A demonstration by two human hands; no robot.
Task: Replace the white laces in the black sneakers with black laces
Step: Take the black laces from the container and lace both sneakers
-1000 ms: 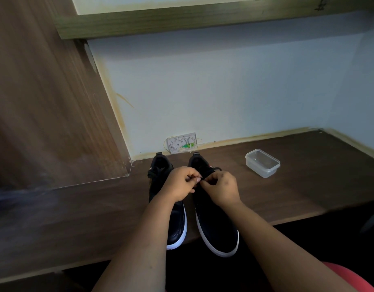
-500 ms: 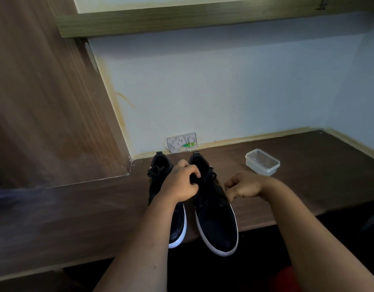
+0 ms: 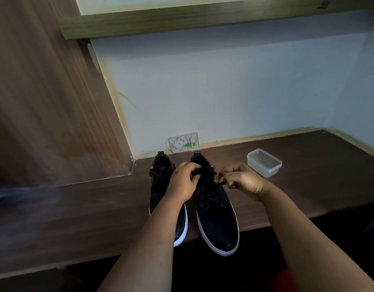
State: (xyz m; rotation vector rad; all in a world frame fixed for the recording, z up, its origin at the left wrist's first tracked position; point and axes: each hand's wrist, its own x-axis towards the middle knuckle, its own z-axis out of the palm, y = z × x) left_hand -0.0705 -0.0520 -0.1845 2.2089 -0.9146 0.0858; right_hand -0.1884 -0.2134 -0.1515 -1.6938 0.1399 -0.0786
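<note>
Two black sneakers with white soles stand side by side on the brown desk (image 3: 76, 218), toes over its front edge. The left sneaker (image 3: 160, 186) carries black laces and is partly covered by my left forearm. My left hand (image 3: 185, 182) grips the collar and tongue of the right sneaker (image 3: 216, 218). Just right of that shoe's upper eyelets, my right hand (image 3: 242, 180) pinches the end of a black lace (image 3: 221, 183). Black lacing crosses the right shoe's front. No white lace is in view.
A clear plastic container (image 3: 264, 162), open and empty, sits on the desk to the right of the shoes. A small white wall box (image 3: 184, 142) is behind them. A wooden side panel (image 3: 44, 102) rises at the left, and a shelf runs overhead.
My right hand swung out to the right with the lace, then came back in beside the right shoe. My left hand shifted onto the shoe's collar and stays there.
</note>
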